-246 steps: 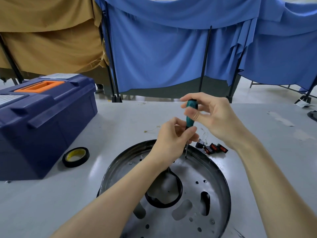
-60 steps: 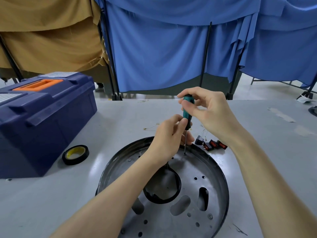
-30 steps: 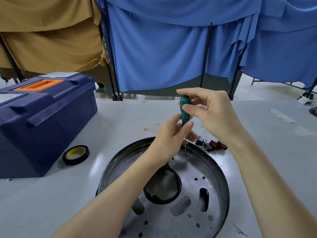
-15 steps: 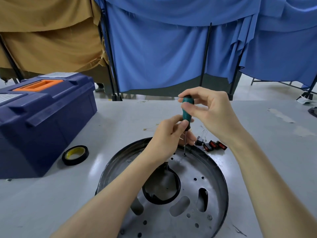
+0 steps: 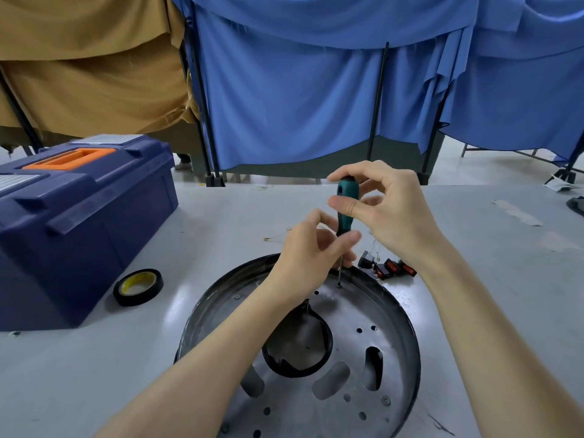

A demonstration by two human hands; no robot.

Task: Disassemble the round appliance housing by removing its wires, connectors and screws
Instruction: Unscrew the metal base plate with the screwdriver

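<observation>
The round metal housing (image 5: 392,311) lies flat on the grey table, a dark ring with holes and slots in its plate. A teal-handled screwdriver (image 5: 345,210) stands upright with its tip on a screw (image 5: 339,285) near the housing's far rim. My right hand (image 5: 385,210) pinches the top of the handle between thumb and fingers. My left hand (image 5: 313,254) holds the lower handle and shaft with its fingertips. A few black and red connectors (image 5: 387,268) lie on the table just beyond the rim. A thin wire (image 5: 278,237) lies farther back.
A dark blue toolbox (image 5: 79,222) with an orange handle stands at the left. A roll of black tape (image 5: 138,286) lies in front of it. Blue and tan curtains on black poles hang behind the table's far edge.
My right fingers have shifted round the screwdriver handle, turning it. The screwdriver stays upright on the same screw and my left hand keeps its place.
</observation>
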